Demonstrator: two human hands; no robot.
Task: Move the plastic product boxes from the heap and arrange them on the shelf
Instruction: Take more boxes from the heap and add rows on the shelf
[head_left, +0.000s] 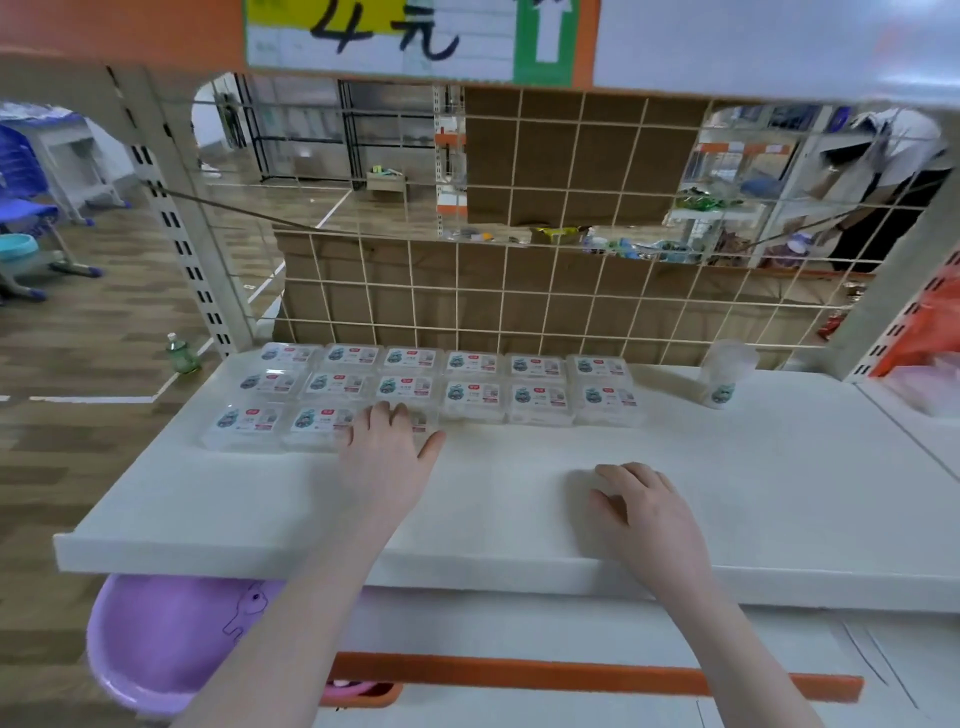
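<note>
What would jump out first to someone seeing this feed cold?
The grid of clear plastic boxes at the back left of the white shelf, with the left hand resting on the front row. Next, the right hand resting on bare shelf, and a purple basin underneath.

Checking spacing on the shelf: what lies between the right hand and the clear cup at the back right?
Head view: only bare white shelf lies between the right hand and the clear cup.

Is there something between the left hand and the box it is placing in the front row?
Nothing visible. The left hand already rests on the third box of the front row, beside the second box on the shelf.
</note>
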